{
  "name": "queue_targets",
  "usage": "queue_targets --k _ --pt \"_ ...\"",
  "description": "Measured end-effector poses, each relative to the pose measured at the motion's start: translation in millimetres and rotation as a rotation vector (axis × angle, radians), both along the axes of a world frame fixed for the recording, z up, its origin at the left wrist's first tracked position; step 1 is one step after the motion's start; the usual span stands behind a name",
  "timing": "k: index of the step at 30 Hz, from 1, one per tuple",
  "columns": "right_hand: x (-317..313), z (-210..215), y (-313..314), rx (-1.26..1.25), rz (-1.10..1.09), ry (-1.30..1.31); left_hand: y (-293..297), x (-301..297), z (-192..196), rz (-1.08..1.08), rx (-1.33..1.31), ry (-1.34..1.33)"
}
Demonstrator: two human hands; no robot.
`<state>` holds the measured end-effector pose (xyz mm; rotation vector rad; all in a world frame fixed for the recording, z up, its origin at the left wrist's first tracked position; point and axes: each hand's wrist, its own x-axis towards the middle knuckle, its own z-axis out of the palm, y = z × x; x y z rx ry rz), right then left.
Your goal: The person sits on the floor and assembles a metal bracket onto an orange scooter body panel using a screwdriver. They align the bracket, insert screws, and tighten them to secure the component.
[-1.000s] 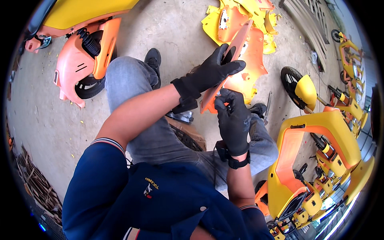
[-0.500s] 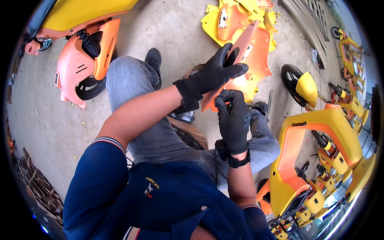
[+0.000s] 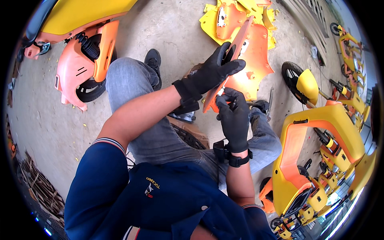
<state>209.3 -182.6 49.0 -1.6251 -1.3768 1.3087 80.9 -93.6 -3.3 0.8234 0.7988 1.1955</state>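
Observation:
In a black glove, my left hand (image 3: 216, 70) grips an orange plastic scooter panel (image 3: 254, 60), fingers behind its upright flange and thumb across the edge. The panel stands tilted in front of me, its inner face with small posts turned to the right. My right hand (image 3: 235, 120), also gloved in black, is closed beside the lower end of the flange. Its thumb and fingers are bent together, and whatever they hold is hidden. A small whitish spot shows on the panel just above those fingertips.
Yellow and orange panels (image 3: 216, 26) lie on the concrete floor beyond. An orange and yellow scooter (image 3: 78, 66) stands at the left. A yellow scooter frame (image 3: 324, 120) is close on my right, with more scooters behind it. Cardboard (image 3: 196, 132) lies between my legs.
My right hand has drawn slightly down from the panel's flange, its fingers shifting and uncovering the whitish spot. The panel has tipped a little; my left hand keeps its grip.

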Motion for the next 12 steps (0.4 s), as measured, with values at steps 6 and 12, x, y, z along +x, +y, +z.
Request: queue_targets --k 6,12 --pt "-0.5 -0.5 0.4 -0.175 -0.016 0.166 -1.9 0.1 3.2 -0.038 0.017 0.029" --pt "0.5 -12.3 -1.9 -0.19 -0.01 0.209 -5.0 3.5 -5.8 -0.06 -0.066 -0.032"
